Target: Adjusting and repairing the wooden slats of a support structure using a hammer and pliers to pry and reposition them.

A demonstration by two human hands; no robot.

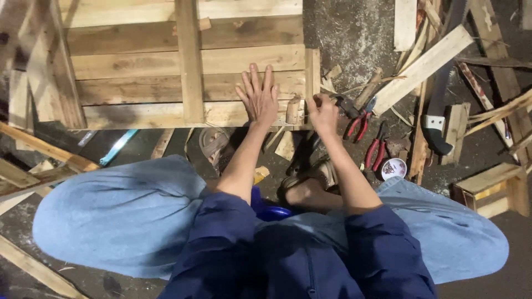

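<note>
Your left hand [259,98] lay flat, fingers spread, on the wooden pallet [166,83] near its front corner. Your right hand [323,112] was fisted around a hammer [354,102] just beside that corner; the head was mostly hidden, and red-handled pliers [360,124] lay close by.

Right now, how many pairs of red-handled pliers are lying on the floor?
2. One pair of red-handled pliers lies just right of the right hand, beside the pallet corner. The second pair lies below it, next to a small round tin. Scrap wood could hide more.
</note>
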